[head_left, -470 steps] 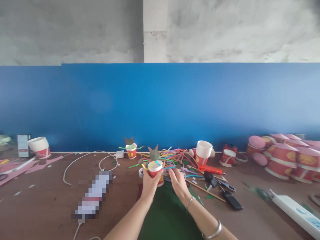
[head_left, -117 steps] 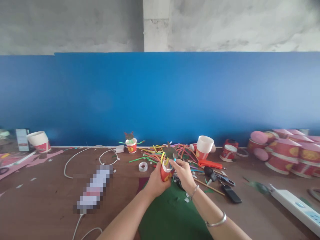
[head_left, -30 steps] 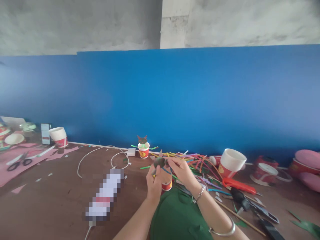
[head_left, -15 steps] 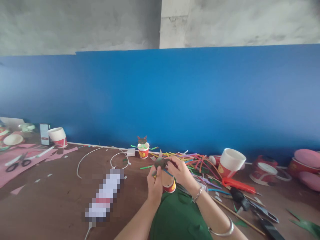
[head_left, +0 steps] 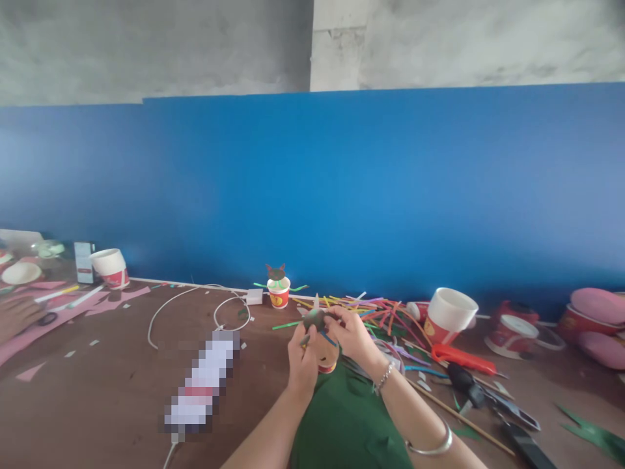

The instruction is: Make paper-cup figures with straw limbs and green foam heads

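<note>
In the head view, a dark green paper cutout (head_left: 314,318) with a pointed tip is pinched between my left hand (head_left: 303,365) and my right hand (head_left: 355,337). My left thumb presses on its near side, while the right fingers grip its right edge. Directly beneath the cutout, a small paper cup (head_left: 328,357) with a brown side sits close to my body; a blue strip shows near its top. Whether my fingers also touch this cup I cannot tell. Farther back stands a red and white paper cup figure (head_left: 279,296) with a dark eared head and green arms.
Colourful strips (head_left: 375,311) lie behind my right hand. To the right are a stack of white cups (head_left: 450,316), a red-orange glue gun (head_left: 463,358) and scissors (head_left: 512,407). A phone (head_left: 202,381) with a cable lies left. Another person's hand (head_left: 22,316) rests over pink paper (head_left: 90,303).
Another person's hand has come in from the left over the scissors, and a yellow-ended stick shows there. The cutout in my hands has turned slightly, and less of the cup below shows.
</note>
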`<state>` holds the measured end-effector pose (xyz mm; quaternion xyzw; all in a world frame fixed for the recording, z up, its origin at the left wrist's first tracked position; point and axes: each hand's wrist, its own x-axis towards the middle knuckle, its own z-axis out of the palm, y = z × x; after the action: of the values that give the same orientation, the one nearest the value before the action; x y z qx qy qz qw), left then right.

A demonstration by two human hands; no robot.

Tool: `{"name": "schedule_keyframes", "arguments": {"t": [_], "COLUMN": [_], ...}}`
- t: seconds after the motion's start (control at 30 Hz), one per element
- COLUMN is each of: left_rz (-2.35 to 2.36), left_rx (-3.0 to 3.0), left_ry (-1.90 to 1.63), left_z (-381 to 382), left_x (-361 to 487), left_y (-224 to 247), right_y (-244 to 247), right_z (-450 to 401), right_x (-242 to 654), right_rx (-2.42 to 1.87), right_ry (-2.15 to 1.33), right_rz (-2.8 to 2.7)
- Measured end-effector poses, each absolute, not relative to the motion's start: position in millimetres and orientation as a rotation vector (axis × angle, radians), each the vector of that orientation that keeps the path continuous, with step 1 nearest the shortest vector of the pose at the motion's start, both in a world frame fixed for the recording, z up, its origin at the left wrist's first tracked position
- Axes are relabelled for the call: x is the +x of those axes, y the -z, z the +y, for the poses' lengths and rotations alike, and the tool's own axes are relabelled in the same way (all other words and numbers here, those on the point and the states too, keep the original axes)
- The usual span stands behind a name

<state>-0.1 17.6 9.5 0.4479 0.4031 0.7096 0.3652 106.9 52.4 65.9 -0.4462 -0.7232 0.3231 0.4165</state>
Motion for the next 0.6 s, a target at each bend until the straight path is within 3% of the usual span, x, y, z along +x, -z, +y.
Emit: {"name": "schedule_keyframes", "arguments": {"t": [0.23,0.6], "left_rz": [1.043,0.938], "left_rx": [0.929,0.748], "left_ry": [-1.927,-1.962], "left_z": [28.9,29.1], "left_x": [-7.9,-8.1], "left_y": [-2.8,-6.7], "right_y": [-52.7,-49.5], "right_z": [50.5,49.4], "right_x": [103.1,102.9], "right_rx": [-1.05,-0.933], "right_ry": [-0.668,-0.924], "right_rz": [-1.955,-1.936]}}
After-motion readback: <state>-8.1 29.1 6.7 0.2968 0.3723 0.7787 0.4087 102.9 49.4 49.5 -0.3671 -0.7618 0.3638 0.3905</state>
